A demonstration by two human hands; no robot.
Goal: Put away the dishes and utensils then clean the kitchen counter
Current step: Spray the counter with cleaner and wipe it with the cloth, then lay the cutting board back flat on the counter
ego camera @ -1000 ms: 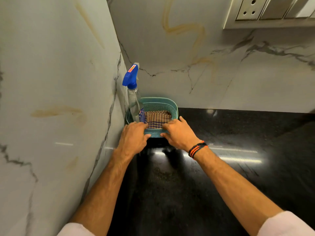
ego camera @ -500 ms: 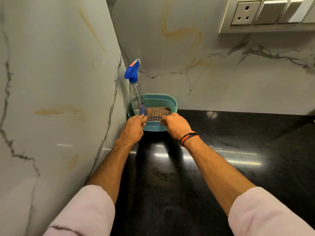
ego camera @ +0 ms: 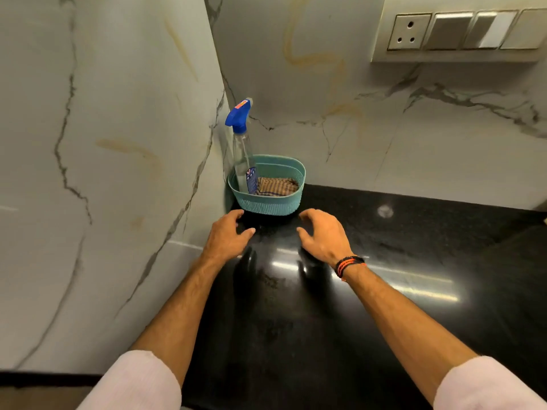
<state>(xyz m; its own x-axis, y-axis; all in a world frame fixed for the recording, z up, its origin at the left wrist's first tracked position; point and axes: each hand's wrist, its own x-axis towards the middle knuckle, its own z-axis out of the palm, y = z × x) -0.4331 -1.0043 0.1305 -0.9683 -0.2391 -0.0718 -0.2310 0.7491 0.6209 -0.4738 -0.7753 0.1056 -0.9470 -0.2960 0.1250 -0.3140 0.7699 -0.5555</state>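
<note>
We find the basket (ego camera: 268, 207) in the tabletop (ego camera: 384, 291) corner, holding a spray bottle (ego camera: 243, 161) and folded cloth (ego camera: 276, 187). Our left hand (ego camera: 226, 236) and right hand (ego camera: 324, 235), earlier gripping its rim, now hover released, just short of it.

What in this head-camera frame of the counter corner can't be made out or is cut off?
- Spray bottle: label print too small to read; its base is hidden by the teal basket wall.
- Striped cloth: only the top shows; the basket wall hides the rest.
- Switch panel: cut off by the top and right edges.
- Black counter: glare and both forearms cover parts.
- Left hand, right hand: palms face down, unseen.
</note>
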